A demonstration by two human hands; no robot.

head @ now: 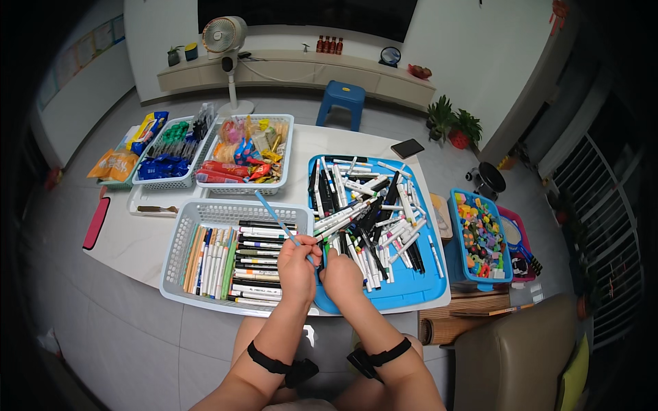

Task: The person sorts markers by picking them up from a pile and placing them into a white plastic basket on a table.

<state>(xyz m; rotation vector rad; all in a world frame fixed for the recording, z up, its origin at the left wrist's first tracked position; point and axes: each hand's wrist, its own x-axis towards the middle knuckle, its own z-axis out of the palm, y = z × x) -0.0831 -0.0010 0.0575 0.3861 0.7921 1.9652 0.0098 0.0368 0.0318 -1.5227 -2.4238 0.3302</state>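
Note:
My left hand grips a slim light-blue pencil, which slants up and left over the white perforated basket. In the basket, pencils and white markers stand in a lengthwise group at the left. More markers lie crosswise in a stack at the right. My right hand is beside my left, over the near left part of a blue plastic lid. A loose heap of black and white markers covers the lid. My right fingertips are hidden, so their grip is unclear.
Beyond the basket stand a basket of packaged snacks and a basket of pens. A phone lies at the table's far right. Right of the table are a blue toy bin and a brown chair.

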